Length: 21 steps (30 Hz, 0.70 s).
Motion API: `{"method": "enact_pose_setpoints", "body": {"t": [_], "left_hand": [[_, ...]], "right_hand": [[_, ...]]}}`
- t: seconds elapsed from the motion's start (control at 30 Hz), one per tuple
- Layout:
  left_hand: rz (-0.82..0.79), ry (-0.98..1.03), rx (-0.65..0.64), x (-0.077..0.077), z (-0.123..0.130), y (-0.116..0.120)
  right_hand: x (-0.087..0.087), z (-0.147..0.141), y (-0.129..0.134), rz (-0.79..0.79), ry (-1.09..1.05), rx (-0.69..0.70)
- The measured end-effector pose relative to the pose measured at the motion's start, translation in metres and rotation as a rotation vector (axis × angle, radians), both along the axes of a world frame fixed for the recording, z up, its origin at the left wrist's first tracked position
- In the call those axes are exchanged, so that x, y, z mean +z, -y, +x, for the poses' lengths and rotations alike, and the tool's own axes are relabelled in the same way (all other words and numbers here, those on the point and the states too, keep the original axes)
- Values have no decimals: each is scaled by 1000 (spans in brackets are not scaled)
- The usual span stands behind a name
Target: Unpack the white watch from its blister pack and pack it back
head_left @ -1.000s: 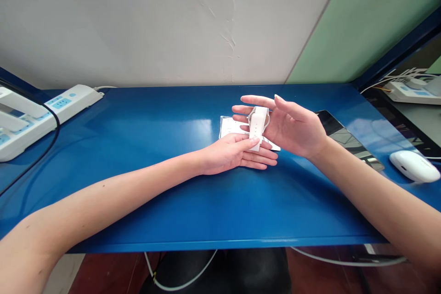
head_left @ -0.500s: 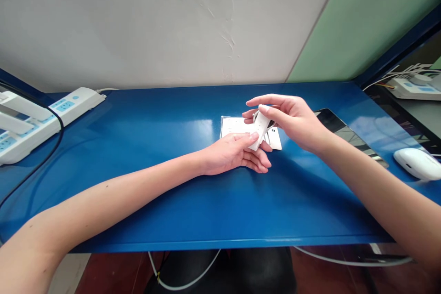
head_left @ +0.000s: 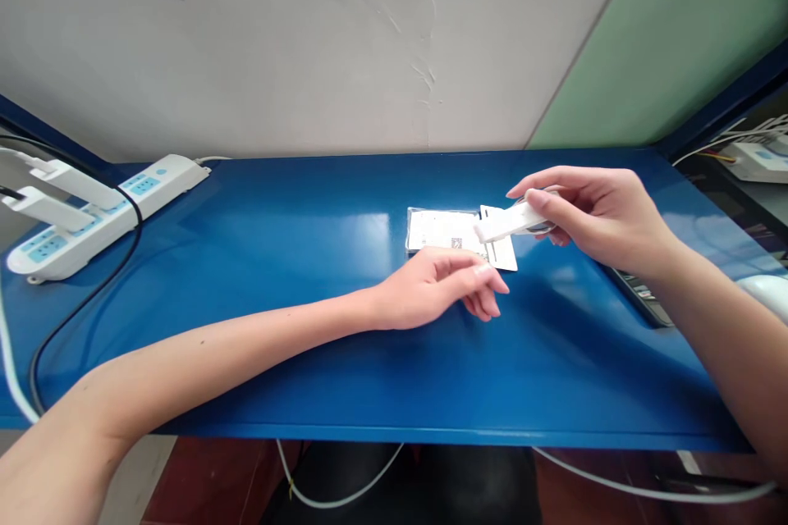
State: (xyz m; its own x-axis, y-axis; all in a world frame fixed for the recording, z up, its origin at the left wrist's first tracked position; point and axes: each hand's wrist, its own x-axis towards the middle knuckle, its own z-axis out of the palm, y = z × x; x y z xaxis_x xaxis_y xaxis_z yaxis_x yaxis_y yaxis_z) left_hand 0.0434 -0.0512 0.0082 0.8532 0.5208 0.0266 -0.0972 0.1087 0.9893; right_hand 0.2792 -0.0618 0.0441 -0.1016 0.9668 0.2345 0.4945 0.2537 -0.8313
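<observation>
My right hand (head_left: 591,209) pinches a white object (head_left: 510,221) between thumb and fingers; it looks like a small bundled cable or card, and its far end is blurred. The object points left, over a flat white package (head_left: 443,230) with a printed code, which lies on the blue table (head_left: 277,221). My left hand (head_left: 440,287) hovers or rests just in front of the package, palm turned inward, fingers loosely bent and a little apart, with nothing in it.
On the left, a white power strip (head_left: 139,189) holds two white plugs, with a black cable (head_left: 86,303) looping beside it. A dark flat device (head_left: 640,295) lies under my right forearm. A white mouse-like object (head_left: 767,293) sits at the right edge.
My left hand has let go of the white object. My right hand has moved right with it and turned it sideways. The view has shifted slightly, showing more of the left side.
</observation>
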Motion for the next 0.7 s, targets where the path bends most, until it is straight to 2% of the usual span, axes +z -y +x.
{"method": "enact_pose_setpoints", "body": {"t": [0.07, 0.13, 0.2, 0.23, 0.33, 0.5, 0.7], "left_hand": [[409, -29, 69, 5, -2, -1], [812, -11, 204, 6, -3, -9], [1094, -85, 324, 2, -5, -21], [1171, -140, 366, -1, -6, -28], [1285, -316, 356, -13, -7, -43], [1310, -608, 246, -20, -7, -44], [1329, -627, 248, -17, -7, -44]], "right_hand": [[-11, 5, -2, 9, -26, -108], [-21, 9, -5, 50, 12, -162], [-29, 11, -7, 126, 114, -185], [-32, 11, -7, 142, 201, -164], [-35, 9, -7, 139, 423, -104], [-37, 8, -8, 120, 523, -63], [-39, 11, -10, 88, 542, -37]]}}
